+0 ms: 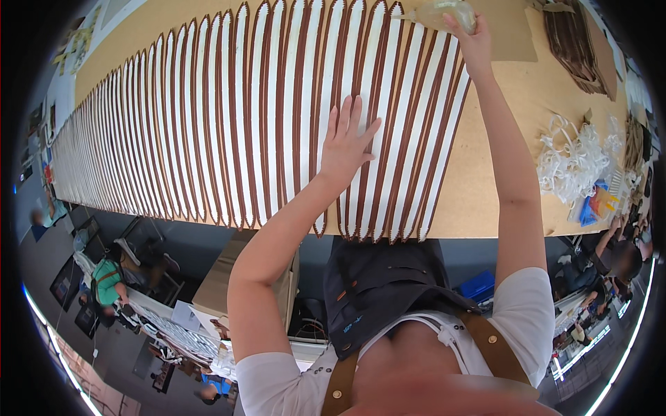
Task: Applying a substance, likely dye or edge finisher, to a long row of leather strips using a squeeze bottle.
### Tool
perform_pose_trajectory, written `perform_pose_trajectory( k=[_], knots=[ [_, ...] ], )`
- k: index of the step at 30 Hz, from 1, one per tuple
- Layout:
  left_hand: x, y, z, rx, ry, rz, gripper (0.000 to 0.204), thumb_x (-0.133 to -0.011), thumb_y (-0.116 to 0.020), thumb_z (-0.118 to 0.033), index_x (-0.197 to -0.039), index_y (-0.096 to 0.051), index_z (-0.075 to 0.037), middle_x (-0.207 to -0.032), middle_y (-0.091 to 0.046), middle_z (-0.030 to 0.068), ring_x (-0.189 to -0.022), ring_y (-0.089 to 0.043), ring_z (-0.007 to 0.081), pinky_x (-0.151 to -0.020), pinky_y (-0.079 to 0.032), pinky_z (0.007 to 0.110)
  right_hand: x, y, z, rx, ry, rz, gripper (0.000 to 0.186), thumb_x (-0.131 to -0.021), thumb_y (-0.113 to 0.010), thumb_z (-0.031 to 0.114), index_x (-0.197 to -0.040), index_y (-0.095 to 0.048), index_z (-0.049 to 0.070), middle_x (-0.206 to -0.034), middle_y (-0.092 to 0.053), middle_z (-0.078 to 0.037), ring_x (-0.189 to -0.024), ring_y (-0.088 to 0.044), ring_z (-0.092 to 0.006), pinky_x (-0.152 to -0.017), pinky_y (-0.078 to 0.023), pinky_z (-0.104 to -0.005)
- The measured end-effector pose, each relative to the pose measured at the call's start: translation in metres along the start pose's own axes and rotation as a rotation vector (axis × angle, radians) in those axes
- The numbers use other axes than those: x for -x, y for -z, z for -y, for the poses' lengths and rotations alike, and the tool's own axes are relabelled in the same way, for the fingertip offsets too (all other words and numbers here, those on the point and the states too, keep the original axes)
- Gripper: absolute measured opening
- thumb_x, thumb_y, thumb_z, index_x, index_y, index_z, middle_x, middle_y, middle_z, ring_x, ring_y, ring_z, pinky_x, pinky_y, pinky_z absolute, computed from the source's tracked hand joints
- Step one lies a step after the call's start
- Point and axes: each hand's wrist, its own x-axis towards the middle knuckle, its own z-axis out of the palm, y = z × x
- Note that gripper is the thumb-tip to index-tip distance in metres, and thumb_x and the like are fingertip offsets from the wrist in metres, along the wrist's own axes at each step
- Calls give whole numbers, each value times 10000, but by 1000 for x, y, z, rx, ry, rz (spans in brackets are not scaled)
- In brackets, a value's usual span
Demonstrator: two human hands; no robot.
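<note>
Long brown strips with white middles and pointed ends [291, 118] lie side by side across the tan table [510, 139]. My left hand [345, 142] rests with fingers spread on several of the strips right of the middle. At the far edge, my right hand [473, 43] is closed around a translucent squeeze bottle [444, 14]. The bottle lies tilted on its side, its thin nozzle pointing left to the far tip of one strip. What comes out of the nozzle, if anything, is too small to make out.
To the right lie a tangled heap of white ribbon-like scraps [572, 156] and a bundle of brown strips [576, 45]. Blue and orange items [596, 206] sit by the table's right edge. A cardboard box [229, 284] stands below the near edge. Other people work farther off.
</note>
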Motion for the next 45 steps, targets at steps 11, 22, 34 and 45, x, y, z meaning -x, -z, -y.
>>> perform_pose_trajectory(
  k=[11, 22, 34, 45],
  knots=[
    [0, -1, -1, -15, 1, -2, 934, -752, -786, -577, -1579, -425, -336, -1686, -189, 252, -1572, -133, 451, -1260, -188, 592, 41, 15, 17, 100, -113, 166, 588, -870, -852, 372, -1266, -604, 15, -1129, -684, -66, -1036, -645, -149, -918, -519, -306],
    [0, -4, 0, -17, 1, -18, 943, -737, -777, -587, -1577, -422, -349, -1690, -182, 249, -1570, -144, 451, -1257, -199, 593, 80, 20, 38, 18, -209, 338, 596, -872, -853, 358, -1301, -591, 38, -1146, -692, -59, -1070, -652, -155, -947, -520, -315],
    [1, -2, 1, 37, 2, -30, 932, -742, -804, -538, -1573, -430, -339, -1692, -181, 244, -1568, -150, 450, -1254, -200, 598, 63, 18, 24, 3, -98, 150, 580, -874, -855, 330, -1294, -577, 42, -1146, -676, -57, -1088, -634, -151, -957, -509, -308],
    [0, -4, 1, 56, -10, -38, 927, -743, -811, -525, -1570, -439, -332, -1691, -181, 250, -1569, -147, 452, -1247, -221, 602, 29, 14, 8, -132, 20, -11, 512, -914, -825, 289, -1271, -580, 15, -1167, -663, -63, -1081, -624, -130, -947, -510, -290]
  ],
)
